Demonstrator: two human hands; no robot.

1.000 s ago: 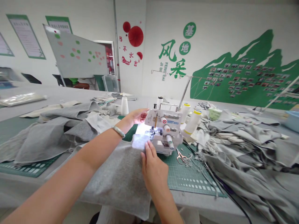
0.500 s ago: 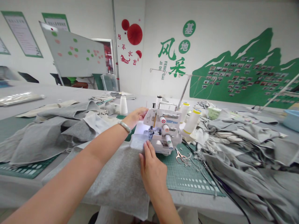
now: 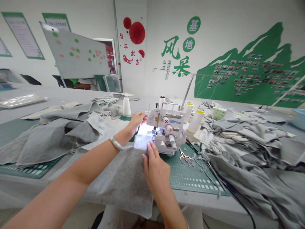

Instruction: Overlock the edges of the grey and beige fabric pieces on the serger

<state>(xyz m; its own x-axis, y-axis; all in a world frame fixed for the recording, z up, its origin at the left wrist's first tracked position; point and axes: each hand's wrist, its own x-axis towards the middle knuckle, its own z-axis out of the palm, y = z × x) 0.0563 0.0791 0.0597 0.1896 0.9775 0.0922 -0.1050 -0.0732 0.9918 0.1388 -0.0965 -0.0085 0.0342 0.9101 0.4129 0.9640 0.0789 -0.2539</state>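
In front of me stands a small white serger (image 3: 166, 127) with its work light lit. A grey piece of fabric (image 3: 119, 181) hangs over the table edge, and its pale top end lies by the presser foot. My right hand (image 3: 156, 170) rests on the fabric's right edge, fingers stretched flat and pointing at the foot. Reaching past the fabric, my left hand (image 3: 137, 122) is just left of the machine's head. Its fingers are curled together at the fingertips; whatever they pinch is too small to make out. A bracelet (image 3: 116, 143) circles the left wrist.
Small scissors (image 3: 185, 157) and thread scraps lie on the green cutting mat (image 3: 190, 178). Grey fabric heaps (image 3: 257, 152) fill the right side, and more grey cloth (image 3: 54, 136) lies left. White thread cones (image 3: 195, 121) stand behind the machine; another cone (image 3: 126, 106) stands left.
My left hand has drawn back slightly to the left from behind the machine's head, its wrist lower. My right hand stays on the fabric, almost unmoved.
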